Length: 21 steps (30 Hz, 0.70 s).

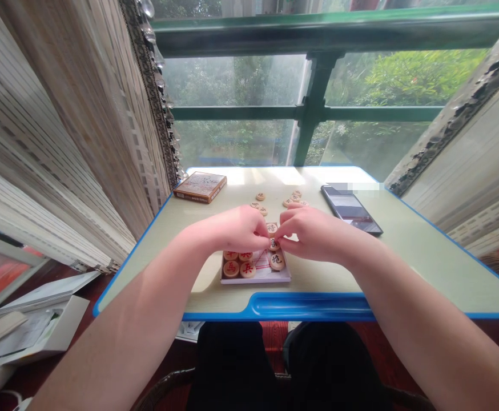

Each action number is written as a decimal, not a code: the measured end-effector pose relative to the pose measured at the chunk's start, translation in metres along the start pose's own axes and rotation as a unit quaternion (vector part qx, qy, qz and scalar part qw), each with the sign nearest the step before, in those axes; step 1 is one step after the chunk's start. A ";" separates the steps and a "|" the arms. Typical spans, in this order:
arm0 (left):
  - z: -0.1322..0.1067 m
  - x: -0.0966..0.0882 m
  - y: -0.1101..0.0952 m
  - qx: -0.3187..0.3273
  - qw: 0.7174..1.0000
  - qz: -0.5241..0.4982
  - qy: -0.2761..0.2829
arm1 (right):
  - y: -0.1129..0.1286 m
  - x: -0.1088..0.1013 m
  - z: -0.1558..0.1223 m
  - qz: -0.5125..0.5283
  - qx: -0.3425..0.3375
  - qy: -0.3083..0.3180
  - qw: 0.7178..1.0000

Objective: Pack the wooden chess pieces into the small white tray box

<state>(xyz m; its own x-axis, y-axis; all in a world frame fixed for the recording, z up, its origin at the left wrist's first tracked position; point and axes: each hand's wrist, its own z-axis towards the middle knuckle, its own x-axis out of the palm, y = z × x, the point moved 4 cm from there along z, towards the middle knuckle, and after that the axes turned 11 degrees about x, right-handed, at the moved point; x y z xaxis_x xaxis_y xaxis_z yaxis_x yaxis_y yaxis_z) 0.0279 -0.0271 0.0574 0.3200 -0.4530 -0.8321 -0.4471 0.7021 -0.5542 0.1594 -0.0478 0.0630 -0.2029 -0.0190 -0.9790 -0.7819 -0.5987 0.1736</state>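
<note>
A shallow white box [256, 280] lies before me near the table's front edge, holding round wooden Chinese chess pieces. Red-marked pieces [248, 269] fill its left side; a black-marked piece [277, 261] lies at its right front. My left hand [243, 228] reaches over the box with its fingers closed, the tips at the left edge of another black-marked Chinese chess piece [274, 244]. From the other side, my right hand [307, 228] pinches that same piece between thumb and fingers. Just behind it sits one more black-marked piece [272, 229]. My left hand covers the box's back left part.
Loose chess pieces [260, 196] lie beyond my hands, with another small group [292, 201] behind my right hand. A flat brown box [200, 187] is at the back left. A dark phone [351, 209] lies to the right. The table [438, 279] has a blue rim.
</note>
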 end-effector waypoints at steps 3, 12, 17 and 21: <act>-0.001 -0.001 0.002 -0.009 1.000 -0.004 -0.003 | 0.004 -0.005 -0.002 0.014 -0.003 -0.006 1.000; -0.005 -0.008 0.006 -0.063 0.998 0.000 -0.025 | 0.018 -0.007 -0.012 0.052 0.024 0.073 0.996; -0.004 -0.007 0.004 -0.053 0.998 0.011 -0.021 | 0.016 0.001 -0.008 0.038 0.039 0.084 0.995; -0.005 -0.008 0.005 -0.069 0.997 -0.002 -0.020 | 0.014 0.002 -0.007 0.032 0.062 0.096 0.993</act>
<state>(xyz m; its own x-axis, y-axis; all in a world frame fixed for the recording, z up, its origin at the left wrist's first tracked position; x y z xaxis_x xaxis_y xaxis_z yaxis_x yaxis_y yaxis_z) 0.0187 -0.0231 0.0614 0.3529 -0.4312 -0.8304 -0.5565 0.6167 -0.5568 0.1516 -0.0616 0.0624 -0.1479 -0.2142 -0.9655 -0.8397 -0.4885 0.2370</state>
